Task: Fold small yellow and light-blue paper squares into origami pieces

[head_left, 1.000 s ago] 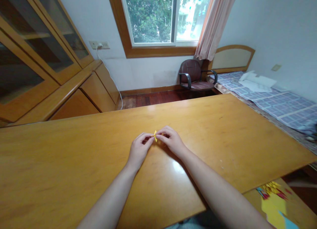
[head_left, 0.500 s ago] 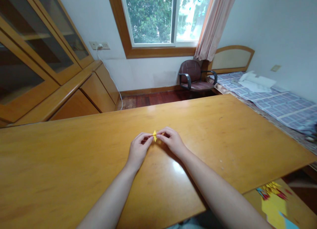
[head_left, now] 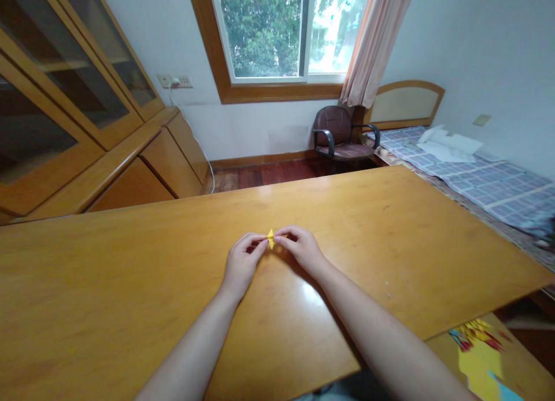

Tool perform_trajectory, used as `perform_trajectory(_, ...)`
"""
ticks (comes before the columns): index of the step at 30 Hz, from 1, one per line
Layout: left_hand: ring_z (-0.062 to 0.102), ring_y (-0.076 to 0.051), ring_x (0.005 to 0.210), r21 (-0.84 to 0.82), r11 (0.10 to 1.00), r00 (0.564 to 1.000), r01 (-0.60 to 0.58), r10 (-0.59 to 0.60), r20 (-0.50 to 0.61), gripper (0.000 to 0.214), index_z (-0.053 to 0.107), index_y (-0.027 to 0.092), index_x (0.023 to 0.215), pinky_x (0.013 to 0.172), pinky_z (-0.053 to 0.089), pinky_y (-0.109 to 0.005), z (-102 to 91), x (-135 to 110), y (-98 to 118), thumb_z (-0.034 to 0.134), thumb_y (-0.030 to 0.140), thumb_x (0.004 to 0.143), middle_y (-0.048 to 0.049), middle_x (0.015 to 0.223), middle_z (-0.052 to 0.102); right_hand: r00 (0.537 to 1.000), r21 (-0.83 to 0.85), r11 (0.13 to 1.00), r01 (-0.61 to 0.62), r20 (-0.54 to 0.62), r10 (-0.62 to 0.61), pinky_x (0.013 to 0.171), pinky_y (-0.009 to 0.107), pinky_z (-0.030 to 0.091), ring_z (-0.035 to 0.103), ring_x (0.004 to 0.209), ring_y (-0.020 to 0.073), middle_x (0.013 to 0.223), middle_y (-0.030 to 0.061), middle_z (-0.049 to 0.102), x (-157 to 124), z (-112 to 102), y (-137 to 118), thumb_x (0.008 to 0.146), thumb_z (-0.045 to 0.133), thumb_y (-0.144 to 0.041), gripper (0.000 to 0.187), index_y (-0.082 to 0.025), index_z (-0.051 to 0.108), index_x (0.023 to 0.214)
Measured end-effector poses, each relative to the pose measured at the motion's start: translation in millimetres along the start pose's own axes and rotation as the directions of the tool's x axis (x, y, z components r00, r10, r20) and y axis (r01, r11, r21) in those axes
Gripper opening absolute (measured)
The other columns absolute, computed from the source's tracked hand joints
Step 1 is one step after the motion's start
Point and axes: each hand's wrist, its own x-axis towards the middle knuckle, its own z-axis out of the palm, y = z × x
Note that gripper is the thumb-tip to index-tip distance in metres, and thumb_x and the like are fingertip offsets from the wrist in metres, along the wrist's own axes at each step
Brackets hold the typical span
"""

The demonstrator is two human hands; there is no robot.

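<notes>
A small folded piece of yellow paper [head_left: 271, 238] is pinched between both my hands above the middle of the wooden table [head_left: 130, 285]. My left hand [head_left: 241, 264] grips its left side with thumb and fingertips closed. My right hand [head_left: 301, 248] pinches its right side, fingers curled. Most of the paper is hidden by my fingertips; only a small pointed part shows between them.
Coloured paper sheets [head_left: 479, 354] lie on a lower surface at the bottom right. A brown office chair [head_left: 340, 133] stands under the window beyond the table. A bed [head_left: 485, 178] runs along the right wall; wooden cabinets [head_left: 87, 129] line the left.
The hands stay pinched on the yellow paper in nearly the same spot; the paper's visible tip has turned slightly between the fingertips.
</notes>
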Motion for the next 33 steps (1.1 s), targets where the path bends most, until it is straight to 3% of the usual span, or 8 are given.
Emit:
perform_trajectory(6, 0.063, -0.018, 0.08, -0.002, 1.0, 1.0, -0.006, 0.006, 0.002, 0.02, 0.07, 0.019, 0.084, 0.074, 0.049, -0.027, 0.1, -0.2, -1.0, 0.064, 0.038, 0.084, -0.0032, 0.085, 0.068, 1.0, 0.049, 0.998, -0.031, 0.007, 0.03, 0.057, 0.023, 0.044, 0.055, 0.059, 0.0119, 0.072, 0.0003, 0.067, -1.1, 0.7, -1.6, 0.079, 0.071, -0.037, 0.02, -0.017, 0.07, 0.08)
perform_trajectory(16, 0.063, -0.018, 0.079, 0.008, 1.0, 1.0, -0.013, 0.013, 0.005, 0.018, 0.071, 0.02, 0.083, 0.074, 0.049, -0.027, -0.3, 0.4, -1.3, 0.065, 0.037, 0.083, -0.0025, 0.083, 0.069, 0.999, 0.046, 0.999, 0.002, 0.04, -0.004, 0.058, 0.023, 0.043, 0.053, 0.057, 0.0116, 0.067, -0.0027, 0.059, -0.7, 0.1, -2.7, 0.082, 0.066, -0.029, 0.011, -0.019, 0.064, 0.078)
perform_trajectory(23, 0.063, -0.018, 0.081, -0.011, 1.0, 1.0, 0.002, -0.002, 0.011, 0.018, 0.07, 0.019, 0.083, 0.074, 0.049, -0.027, 0.2, -0.1, 1.4, 0.065, 0.036, 0.083, -0.0028, 0.084, 0.069, 0.997, -0.075, 0.994, 0.076, 0.017, -0.075, 0.064, 0.025, 0.044, 0.055, 0.063, 0.0131, 0.075, -0.0005, 0.062, -1.4, -2.5, -8.7, 0.085, 0.063, -0.023, 0.009, -0.019, 0.065, 0.078)
perform_trajectory(29, 0.066, -0.019, 0.08, -0.166, 0.98, 0.994, 0.106, -0.111, -0.018, 0.028, 0.069, 0.017, 0.094, 0.076, 0.053, -0.029, 3.6, -1.6, 2.7, 0.071, 0.04, 0.078, -0.0044, 0.087, 0.07, 0.98, -0.223, 0.957, 0.187, -0.018, -0.196, 0.071, 0.026, 0.043, 0.055, 0.074, 0.0148, 0.079, 0.0008, 0.063, -1.8, -4.8, -7.6, 0.087, 0.063, -0.018, 0.008, -0.019, 0.067, 0.08)
perform_trajectory(33, 0.066, -0.019, 0.081, -0.164, 0.981, 0.995, 0.099, -0.103, -0.011, 0.028, 0.069, 0.017, 0.093, 0.075, 0.053, -0.029, 3.6, -2.5, 2.9, 0.071, 0.04, 0.078, -0.0045, 0.088, 0.07, 0.972, -0.271, 0.936, 0.226, -0.003, -0.236, 0.072, 0.025, 0.043, 0.055, 0.074, 0.0149, 0.078, 0.001, 0.062, -2.4, -3.8, -7.6, 0.088, 0.064, -0.017, 0.008, -0.019, 0.067, 0.081)
